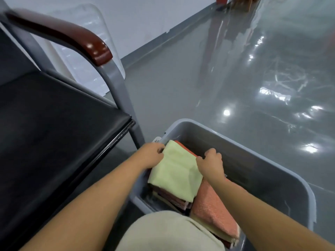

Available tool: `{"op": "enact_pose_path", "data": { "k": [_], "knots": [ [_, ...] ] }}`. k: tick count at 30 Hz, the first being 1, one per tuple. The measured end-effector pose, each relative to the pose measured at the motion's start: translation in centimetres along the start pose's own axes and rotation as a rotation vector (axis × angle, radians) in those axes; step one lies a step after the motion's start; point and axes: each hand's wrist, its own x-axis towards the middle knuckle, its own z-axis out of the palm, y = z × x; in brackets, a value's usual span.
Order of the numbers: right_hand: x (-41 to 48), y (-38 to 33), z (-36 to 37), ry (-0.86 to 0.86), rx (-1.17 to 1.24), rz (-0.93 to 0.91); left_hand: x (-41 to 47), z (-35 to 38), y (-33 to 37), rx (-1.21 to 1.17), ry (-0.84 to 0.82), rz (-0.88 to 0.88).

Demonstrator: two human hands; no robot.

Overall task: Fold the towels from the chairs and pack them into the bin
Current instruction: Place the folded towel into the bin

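Our left hand [154, 156] and right hand [210, 163] pinch the soft folded pale green towel [175, 175], on top inside the grey plastic bin [235, 137]. A black padded chair [54, 124] stands at nine o'clock. The shiny grey floor [235, 78] runs to the white wall [145, 24] at eleven o'clock.

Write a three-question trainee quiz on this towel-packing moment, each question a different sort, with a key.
1. True or false: the left hand and the right hand both grip the pale green towel.
2. The pale green towel lies: A) on a seat; B) on the stack inside the grey bin; C) on the floor.
3. Which hand is nearer the chair?
Key: 1 true; 2 B; 3 left.
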Motion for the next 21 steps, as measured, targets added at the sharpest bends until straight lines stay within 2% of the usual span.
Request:
{"op": "enact_pose_path", "data": {
  "k": [3,6,11,17,21],
  "knots": [
    [-1.0,-6.4,-1.7,-0.074,-0.034,-0.217,-3.0,-5.9,-0.8,-0.042,0.119,-0.06],
    [-3.7,-13.6,-1.9,-0.212,-0.042,-0.375,-7.3,-11.1,-2.9,-0.24,0.174,-0.104],
    [-11.6,-25.1,0.6,-0.382,-0.044,-0.656,-18.4,-17.8,-10.6,-0.268,0.358,-0.201],
    [-22.1,-33.8,7.2,-0.548,-0.096,-0.882,-34.6,-19.6,-24.0,-0.229,0.67,-0.531],
    [-29.6,-36.7,13.1,-0.666,-0.121,-0.971,-43.5,-18.8,-28.8,-0.194,0.808,-0.773]
  ]
}}
